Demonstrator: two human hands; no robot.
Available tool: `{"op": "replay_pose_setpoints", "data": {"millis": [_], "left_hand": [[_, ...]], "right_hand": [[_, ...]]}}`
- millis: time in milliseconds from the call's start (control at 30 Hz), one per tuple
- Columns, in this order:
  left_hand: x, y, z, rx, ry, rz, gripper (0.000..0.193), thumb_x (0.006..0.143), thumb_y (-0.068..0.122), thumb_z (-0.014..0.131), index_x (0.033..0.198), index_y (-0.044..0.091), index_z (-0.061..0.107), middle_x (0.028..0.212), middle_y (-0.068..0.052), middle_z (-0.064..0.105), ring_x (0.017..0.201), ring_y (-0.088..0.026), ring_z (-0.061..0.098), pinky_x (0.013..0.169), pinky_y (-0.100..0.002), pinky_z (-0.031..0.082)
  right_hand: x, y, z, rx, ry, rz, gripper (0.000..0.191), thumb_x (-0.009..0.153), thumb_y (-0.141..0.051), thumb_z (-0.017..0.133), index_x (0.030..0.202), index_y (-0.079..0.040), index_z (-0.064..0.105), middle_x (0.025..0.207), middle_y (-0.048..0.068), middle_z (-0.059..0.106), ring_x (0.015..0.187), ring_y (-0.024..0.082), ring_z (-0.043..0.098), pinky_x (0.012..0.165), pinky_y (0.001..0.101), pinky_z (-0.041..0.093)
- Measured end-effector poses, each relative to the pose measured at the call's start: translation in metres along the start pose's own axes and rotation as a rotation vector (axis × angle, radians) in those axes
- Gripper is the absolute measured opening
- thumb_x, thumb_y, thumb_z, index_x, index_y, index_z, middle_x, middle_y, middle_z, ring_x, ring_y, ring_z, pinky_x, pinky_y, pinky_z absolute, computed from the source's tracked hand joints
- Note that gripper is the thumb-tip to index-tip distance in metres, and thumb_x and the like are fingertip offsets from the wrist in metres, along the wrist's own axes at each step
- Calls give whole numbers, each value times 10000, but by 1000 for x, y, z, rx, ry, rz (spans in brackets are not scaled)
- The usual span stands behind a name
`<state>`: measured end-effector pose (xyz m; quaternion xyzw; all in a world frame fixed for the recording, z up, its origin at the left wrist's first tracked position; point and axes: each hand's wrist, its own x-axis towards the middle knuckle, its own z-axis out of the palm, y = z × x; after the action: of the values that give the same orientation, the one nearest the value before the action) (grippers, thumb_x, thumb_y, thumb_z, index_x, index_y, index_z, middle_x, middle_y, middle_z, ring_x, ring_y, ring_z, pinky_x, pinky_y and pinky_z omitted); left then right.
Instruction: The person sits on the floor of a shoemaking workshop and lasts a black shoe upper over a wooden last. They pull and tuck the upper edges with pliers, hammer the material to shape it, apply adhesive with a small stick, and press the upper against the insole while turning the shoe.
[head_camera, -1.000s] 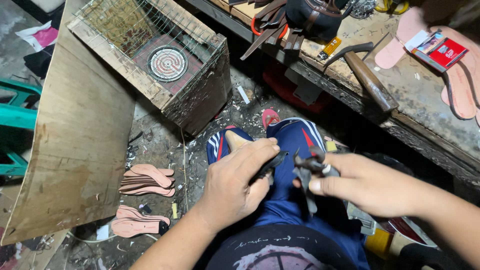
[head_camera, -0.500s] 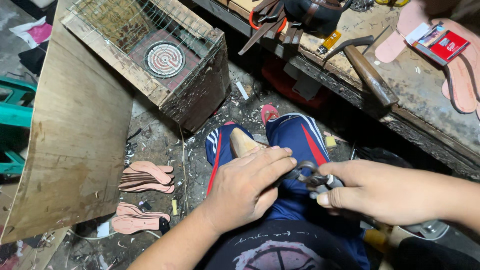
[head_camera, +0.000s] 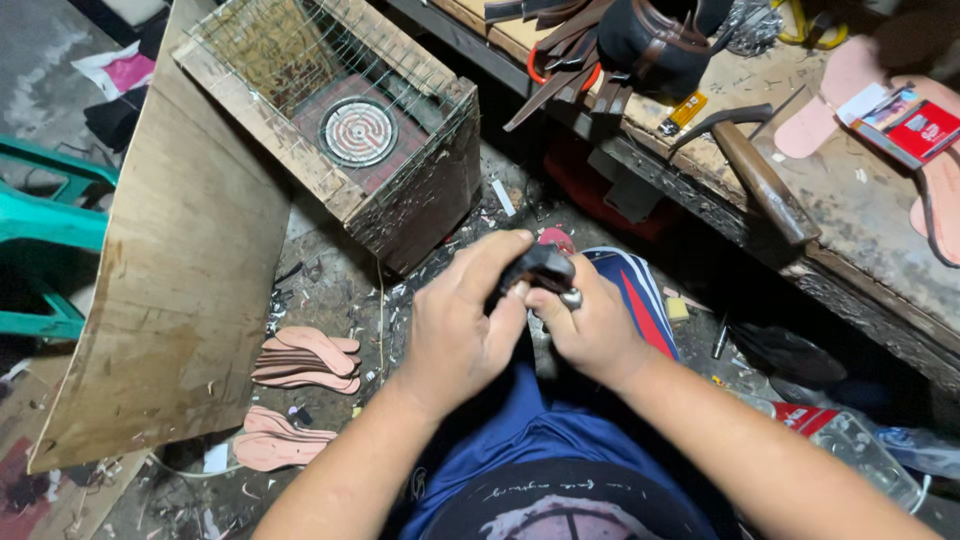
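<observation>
Fingers (head_camera: 505, 268) of both hands clench one small dark leather piece (head_camera: 540, 265) at frame centre — left hand (head_camera: 460, 330) over, right hand (head_camera: 590, 330) beneath.

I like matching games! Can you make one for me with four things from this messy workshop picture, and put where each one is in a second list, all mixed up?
Things:
1. wooden-handled hammer
2. stack of pink shoe insoles
3. round coil heater in the wire-covered wooden box
4. small dark object

Places:
A. on the dirty floor beside the leaning board
B. between both hands, over the lap
C. on the workbench at the right
D. inside the box at the top

Pairs: 1-C, 2-A, 3-D, 4-B
</observation>
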<state>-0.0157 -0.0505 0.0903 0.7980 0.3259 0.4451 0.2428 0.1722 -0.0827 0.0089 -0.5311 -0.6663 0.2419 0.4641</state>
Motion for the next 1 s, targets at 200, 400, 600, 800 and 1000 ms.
{"op": "replay_pose_setpoints", "data": {"millis": [200,400,600,800,1000], "left_hand": [[3,9,3,32,63,23,394,926,23,670,1310,56,587,1254,-187,686,1129,-378,718,960,-402,588],[4,17,15,62,66,-35,399,899,34,669,1291,62,607,1238,-154,703,1097,-346,724,929,-386,591],[3,23,32,158,34,45,477,861,66,700,1327,48,600,1295,-155,681,1091,-336,701,915,-399,566],[4,24,46,188,21,75,500,877,71,703,1362,41,581,1294,-179,659,1101,-340,703,932,-403,572],[11,18,41,170,6,28,487,871,96,698,1346,63,596,1278,-164,691,1080,-332,710,898,-420,555]], "right_hand": [[29,-41,-66,716,-671,709,335,966,-235,619,1218,-18,650,907,121,752,809,228,715,765,399,596],[23,-76,-81,-277,-504,231,397,908,-243,652,1255,-59,593,1023,186,724,951,386,695,801,449,542],[36,-105,-93,-600,-502,255,555,853,-260,678,1335,-35,522,972,247,697,929,439,672,784,515,533],[40,-112,-111,-797,-600,321,384,890,-236,677,1194,-39,547,878,212,708,873,392,699,759,501,549],[31,-80,-98,-787,-499,179,254,855,-208,699,938,-15,555,824,204,668,801,417,676,708,502,544]]}}
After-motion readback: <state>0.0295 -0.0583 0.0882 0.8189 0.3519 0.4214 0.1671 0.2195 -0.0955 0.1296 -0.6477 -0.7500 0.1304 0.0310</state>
